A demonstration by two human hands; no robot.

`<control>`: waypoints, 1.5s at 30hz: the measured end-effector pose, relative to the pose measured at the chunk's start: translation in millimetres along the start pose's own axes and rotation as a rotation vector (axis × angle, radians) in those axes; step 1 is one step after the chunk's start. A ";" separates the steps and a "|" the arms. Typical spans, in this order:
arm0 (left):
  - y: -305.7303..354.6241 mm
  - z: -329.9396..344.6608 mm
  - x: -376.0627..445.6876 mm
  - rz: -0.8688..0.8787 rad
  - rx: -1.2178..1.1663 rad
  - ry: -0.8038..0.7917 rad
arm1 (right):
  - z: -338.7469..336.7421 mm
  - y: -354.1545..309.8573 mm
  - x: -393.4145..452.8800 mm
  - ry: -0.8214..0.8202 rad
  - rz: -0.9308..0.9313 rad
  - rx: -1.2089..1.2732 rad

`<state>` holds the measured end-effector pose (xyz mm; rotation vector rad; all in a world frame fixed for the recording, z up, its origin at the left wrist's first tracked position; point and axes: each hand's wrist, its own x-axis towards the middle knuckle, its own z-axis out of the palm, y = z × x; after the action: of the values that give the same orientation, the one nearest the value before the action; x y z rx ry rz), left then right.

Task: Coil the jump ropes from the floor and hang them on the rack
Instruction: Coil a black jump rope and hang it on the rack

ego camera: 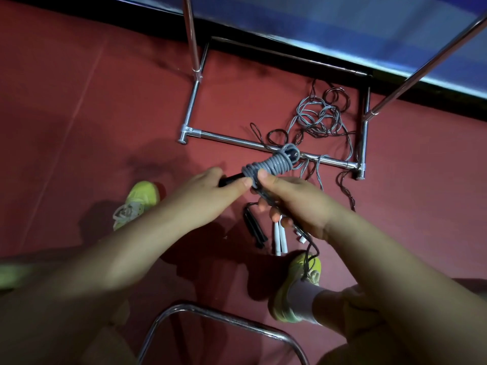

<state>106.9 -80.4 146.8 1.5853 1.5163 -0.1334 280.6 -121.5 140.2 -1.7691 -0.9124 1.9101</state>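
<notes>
Our left hand (210,191) has its fingers (243,182) curled round the black handle (232,179) of the grey rope (271,164), which is wound in tight turns along that handle just above the rack's floor bar (237,140). Our right hand (295,198) pinches the last turn with the thumb while its lower fingers grip a dark cord (307,248) that trails down toward the right shoe (305,275).

We judge the rope light, limp and springy; it will likely unwind unless held at the wrap itself.

On the red floor (79,101) lie one tangled heap of grey and dark rope (320,119), one pair of black handles (254,227) and one pair of white handles (279,239).
</notes>
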 end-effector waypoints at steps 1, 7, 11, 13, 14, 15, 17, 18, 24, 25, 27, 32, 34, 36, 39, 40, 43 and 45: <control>0.0 -0.6 0.9 0.004 -0.019 -0.001 | -0.3 1.0 1.2 0.020 -0.003 -0.012; 4.0 -2.9 1.3 0.007 -0.192 -0.020 | -1.0 0.1 2.0 0.097 -0.058 0.088; 6.7 -0.1 5.2 0.032 -0.258 -0.030 | -3.6 -3.5 2.0 0.160 -0.127 0.219; 12.9 0.5 6.2 -0.001 -0.455 -0.098 | -8.2 -6.5 0.2 0.186 -0.174 0.268; 16.9 -1.2 4.2 -0.035 -0.586 -0.174 | -10.6 -8.0 -1.5 0.186 -0.209 0.280; 22.6 -4.7 0.6 -0.070 -0.693 -0.280 | -12.9 -10.0 -5.3 0.177 -0.253 0.277; 25.6 -13.8 -1.6 -0.106 -0.852 -0.495 | -15.0 -11.9 -8.8 0.120 -0.333 0.286; 25.7 -17.5 -3.9 -0.103 -0.929 -0.589 | -15.2 -12.7 -12.1 0.079 -0.379 0.296; 25.5 -19.1 -29.6 0.032 -1.177 -0.978 | -11.9 -29.2 -37.7 -0.084 -0.539 0.215; 28.5 -21.2 -33.9 0.024 -1.167 -0.952 | -11.8 -30.9 -41.7 -0.061 -0.532 0.160; 35.1 -24.3 -46.0 -0.009 -1.109 -0.825 | -8.4 -31.3 -53.3 0.018 -0.508 0.064; 49.3 -17.4 -87.9 0.014 -1.023 -0.587 | 11.0 -25.3 -95.5 0.183 -0.424 -0.012; 55.7 -16.7 -114.1 0.065 -0.958 -0.514 | 21.2 -25.6 -123.6 0.264 -0.423 -0.049; 61.8 -17.6 -128.3 0.102 -0.858 -0.462 | 25.8 -25.4 -140.4 0.318 -0.429 -0.057; 78.3 -25.8 -161.8 0.231 -0.667 -0.332 | 30.9 -32.7 -186.1 0.356 -0.487 -0.016; 85.6 -28.4 -177.3 0.307 -0.602 -0.270 | 32.0 -35.8 -206.5 0.368 -0.507 -0.014; 102.0 -34.1 -211.8 0.514 -0.422 -0.048 | 35.7 -41.7 -255.9 0.376 -0.553 -0.060; 110.2 -37.9 -232.5 0.607 -0.249 0.082 | 43.0 -46.0 -288.2 0.375 -0.574 -0.034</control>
<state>125.2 -209.3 372.0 1.7835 1.0023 0.4484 270.5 -289.6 382.4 -1.5784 -1.1511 1.1668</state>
